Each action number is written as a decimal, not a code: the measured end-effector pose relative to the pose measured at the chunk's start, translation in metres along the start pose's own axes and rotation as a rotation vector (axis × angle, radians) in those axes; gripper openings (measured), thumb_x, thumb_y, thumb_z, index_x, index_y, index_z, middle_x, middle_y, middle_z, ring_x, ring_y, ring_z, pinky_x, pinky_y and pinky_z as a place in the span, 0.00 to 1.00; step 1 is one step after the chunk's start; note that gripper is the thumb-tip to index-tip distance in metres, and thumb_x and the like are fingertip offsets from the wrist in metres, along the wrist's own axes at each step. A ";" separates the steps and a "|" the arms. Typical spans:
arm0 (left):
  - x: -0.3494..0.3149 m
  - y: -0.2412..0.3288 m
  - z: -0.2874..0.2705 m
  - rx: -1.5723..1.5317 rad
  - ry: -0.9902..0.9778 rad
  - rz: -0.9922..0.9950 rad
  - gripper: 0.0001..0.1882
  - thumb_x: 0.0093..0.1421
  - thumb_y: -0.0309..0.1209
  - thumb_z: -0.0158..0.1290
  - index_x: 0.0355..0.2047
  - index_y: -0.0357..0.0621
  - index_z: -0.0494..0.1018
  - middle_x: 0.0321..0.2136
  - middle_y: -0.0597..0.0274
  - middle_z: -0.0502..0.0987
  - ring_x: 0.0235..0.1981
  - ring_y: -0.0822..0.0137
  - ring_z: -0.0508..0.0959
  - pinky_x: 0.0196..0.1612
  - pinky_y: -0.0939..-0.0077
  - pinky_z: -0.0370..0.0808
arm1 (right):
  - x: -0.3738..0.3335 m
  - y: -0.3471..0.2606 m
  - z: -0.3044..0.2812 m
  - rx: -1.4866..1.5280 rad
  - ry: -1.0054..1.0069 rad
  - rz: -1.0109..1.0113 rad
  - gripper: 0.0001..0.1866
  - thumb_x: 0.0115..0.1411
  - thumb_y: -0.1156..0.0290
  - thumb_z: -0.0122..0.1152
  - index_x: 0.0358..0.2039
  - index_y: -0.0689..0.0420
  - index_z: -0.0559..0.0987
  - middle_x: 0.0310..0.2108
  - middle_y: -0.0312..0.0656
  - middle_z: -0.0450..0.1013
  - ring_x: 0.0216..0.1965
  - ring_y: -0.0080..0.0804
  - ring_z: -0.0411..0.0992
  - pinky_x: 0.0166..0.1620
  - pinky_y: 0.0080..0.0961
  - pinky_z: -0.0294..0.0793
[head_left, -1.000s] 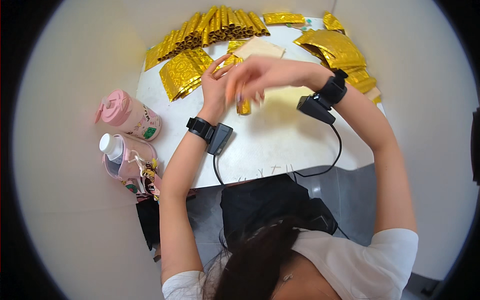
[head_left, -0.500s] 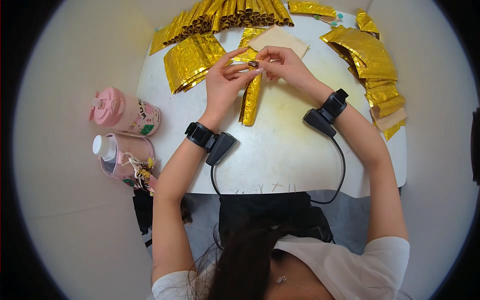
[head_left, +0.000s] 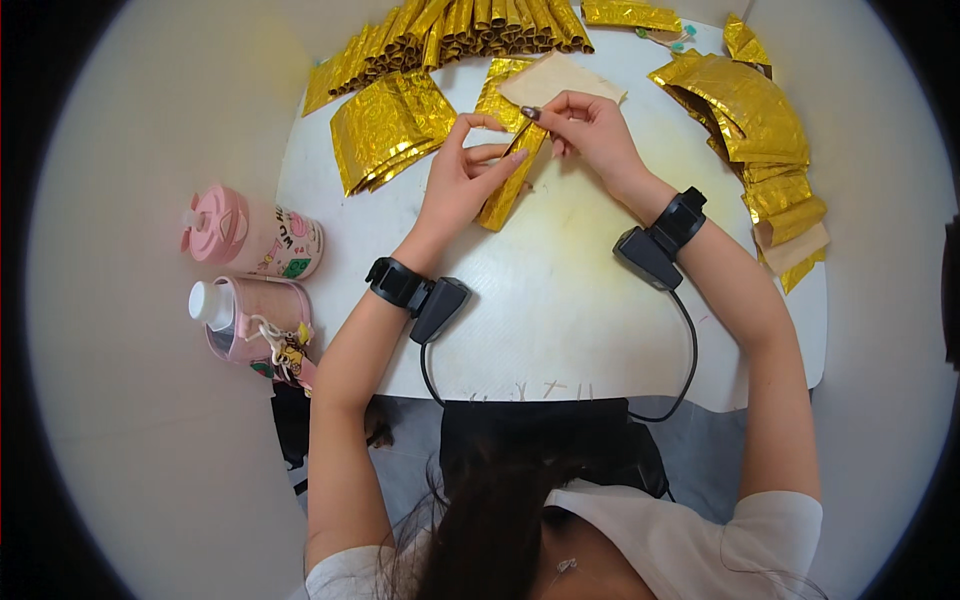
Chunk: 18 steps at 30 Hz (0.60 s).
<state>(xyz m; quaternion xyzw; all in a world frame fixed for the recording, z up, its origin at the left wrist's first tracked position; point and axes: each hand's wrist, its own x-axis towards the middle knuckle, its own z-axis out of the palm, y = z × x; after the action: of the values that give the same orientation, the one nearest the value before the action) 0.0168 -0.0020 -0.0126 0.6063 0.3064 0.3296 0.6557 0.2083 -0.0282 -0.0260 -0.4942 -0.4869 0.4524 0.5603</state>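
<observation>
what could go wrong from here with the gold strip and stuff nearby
The gold strip, held by the left hand and right hand, might crease if pinched hard. The left hand is close to the gold stack and could nudge it. The cable from the right wrist runs over the table edge and may snag.

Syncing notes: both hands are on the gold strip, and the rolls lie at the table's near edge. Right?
Wrong edge: the head view shows the rolls at the far edge of the table. Left hand and right hand are on the strip.
</observation>
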 end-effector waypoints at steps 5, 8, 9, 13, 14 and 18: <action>0.002 0.000 -0.008 0.114 -0.088 -0.036 0.11 0.60 0.27 0.54 0.39 0.45 0.63 0.26 0.67 0.78 0.26 0.84 0.72 0.31 0.88 0.68 | -0.002 -0.005 0.002 0.087 -0.124 0.071 0.07 0.59 0.70 0.58 0.32 0.61 0.75 0.23 0.36 0.75 0.24 0.17 0.73 0.28 0.12 0.69; 0.005 -0.002 -0.009 0.048 -0.094 0.005 0.10 0.59 0.26 0.54 0.37 0.45 0.64 0.28 0.66 0.78 0.27 0.84 0.71 0.31 0.88 0.68 | -0.001 -0.008 0.000 0.128 -0.184 0.059 0.06 0.61 0.70 0.54 0.33 0.60 0.74 0.23 0.37 0.75 0.23 0.19 0.74 0.27 0.13 0.71; 0.005 -0.005 -0.011 0.095 -0.108 0.021 0.09 0.59 0.26 0.54 0.36 0.44 0.65 0.29 0.67 0.77 0.27 0.85 0.71 0.31 0.89 0.67 | -0.001 -0.009 -0.001 0.111 -0.211 0.082 0.06 0.62 0.70 0.53 0.32 0.60 0.74 0.23 0.38 0.75 0.23 0.19 0.74 0.27 0.13 0.70; 0.006 -0.003 -0.011 0.212 -0.135 0.082 0.08 0.57 0.25 0.56 0.32 0.43 0.66 0.30 0.71 0.73 0.26 0.85 0.70 0.29 0.91 0.66 | 0.002 -0.007 -0.003 0.064 -0.246 0.096 0.07 0.62 0.70 0.53 0.33 0.60 0.73 0.23 0.38 0.75 0.20 0.19 0.73 0.25 0.13 0.69; 0.005 -0.001 -0.010 0.210 -0.136 0.080 0.08 0.57 0.25 0.56 0.32 0.43 0.66 0.30 0.71 0.73 0.26 0.85 0.70 0.29 0.91 0.66 | 0.001 -0.008 -0.002 0.063 -0.245 0.099 0.07 0.62 0.70 0.53 0.33 0.60 0.73 0.23 0.38 0.75 0.20 0.19 0.73 0.25 0.13 0.69; 0.000 0.005 -0.014 0.334 -0.137 0.024 0.09 0.55 0.24 0.57 0.31 0.42 0.67 0.31 0.73 0.71 0.23 0.86 0.70 0.26 0.92 0.64 | 0.001 -0.008 0.003 -0.052 -0.195 0.074 0.08 0.59 0.69 0.56 0.30 0.61 0.76 0.22 0.33 0.73 0.18 0.17 0.70 0.24 0.13 0.67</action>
<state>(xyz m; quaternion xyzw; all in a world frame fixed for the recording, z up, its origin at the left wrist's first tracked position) 0.0049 0.0068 -0.0082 0.7315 0.3043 0.2398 0.5611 0.2053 -0.0279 -0.0183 -0.4799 -0.5322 0.5060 0.4800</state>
